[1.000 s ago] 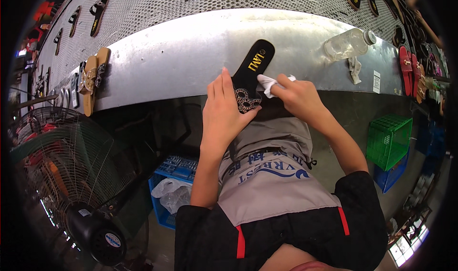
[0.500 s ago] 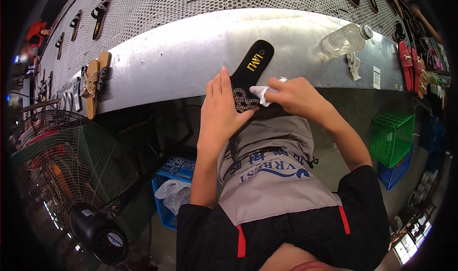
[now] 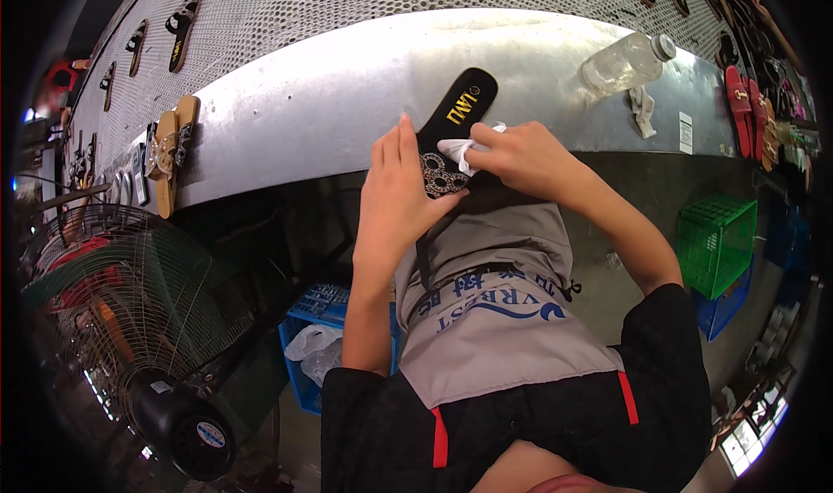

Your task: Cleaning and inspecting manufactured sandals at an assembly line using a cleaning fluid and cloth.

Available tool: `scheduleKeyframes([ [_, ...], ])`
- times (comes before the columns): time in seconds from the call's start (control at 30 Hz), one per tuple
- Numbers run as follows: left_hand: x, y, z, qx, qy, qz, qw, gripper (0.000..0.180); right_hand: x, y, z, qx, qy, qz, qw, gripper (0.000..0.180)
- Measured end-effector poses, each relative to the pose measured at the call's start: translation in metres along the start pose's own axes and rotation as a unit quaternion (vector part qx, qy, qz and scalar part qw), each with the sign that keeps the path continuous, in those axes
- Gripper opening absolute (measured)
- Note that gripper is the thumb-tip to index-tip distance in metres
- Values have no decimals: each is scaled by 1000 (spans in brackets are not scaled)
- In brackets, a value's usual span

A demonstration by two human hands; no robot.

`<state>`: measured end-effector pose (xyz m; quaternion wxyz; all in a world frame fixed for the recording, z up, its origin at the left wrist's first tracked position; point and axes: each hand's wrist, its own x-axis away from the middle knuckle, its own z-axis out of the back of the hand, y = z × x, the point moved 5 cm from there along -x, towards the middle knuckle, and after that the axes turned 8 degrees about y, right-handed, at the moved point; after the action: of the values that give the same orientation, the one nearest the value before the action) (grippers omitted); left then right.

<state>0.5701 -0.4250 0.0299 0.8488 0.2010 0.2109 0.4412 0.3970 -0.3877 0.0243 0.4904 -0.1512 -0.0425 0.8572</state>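
Note:
A black sandal (image 3: 462,103) with a beaded, ring-patterned strap lies at the metal bench's front edge, its heel end pointing away from me. My left hand (image 3: 401,179) grips it by the strap end, fingers along its left side and thumb across the front. In my right hand (image 3: 521,156) is a bunched white cloth (image 3: 456,151), pinched between thumb and fingers. The cloth touches the sandal just above the strap and hides part of the insole there.
Behind the metal bench (image 3: 304,94) runs a perforated surface carrying sandals. A clear bottle (image 3: 626,65) and a crumpled rag (image 3: 642,111) are at right, near red sandals (image 3: 739,116). Tan sandals (image 3: 173,150) stand at left, above a fan (image 3: 130,319). Crates (image 3: 717,241) sit low at right.
My right hand has shifted slightly up and left, bringing the cloth further over the insole above the strap. My left hand keeps its hold on the sandal.

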Motion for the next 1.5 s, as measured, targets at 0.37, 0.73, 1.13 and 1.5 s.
scheduleKeyframes([
  [0.37, -9, -1, 4, -25, -12, 25, 999, 105, 11, -5, 19, 0, 44, -13, 999, 23],
  [0.73, -50, -42, 39, 43, 144, 62, 987, 61, 102, -14, 25, -67, 78, -259, 960, 54],
  [1.13, 32, -37, -20, 11, 220, 9, 975, 99, 13, -53, -25, -89, 111, -222, 965, 42],
  [1.5, 39, -54, -41, 2, 312, -20, 950, 83, -31, -72, -20, -17, 84, -195, 977, 26],
])
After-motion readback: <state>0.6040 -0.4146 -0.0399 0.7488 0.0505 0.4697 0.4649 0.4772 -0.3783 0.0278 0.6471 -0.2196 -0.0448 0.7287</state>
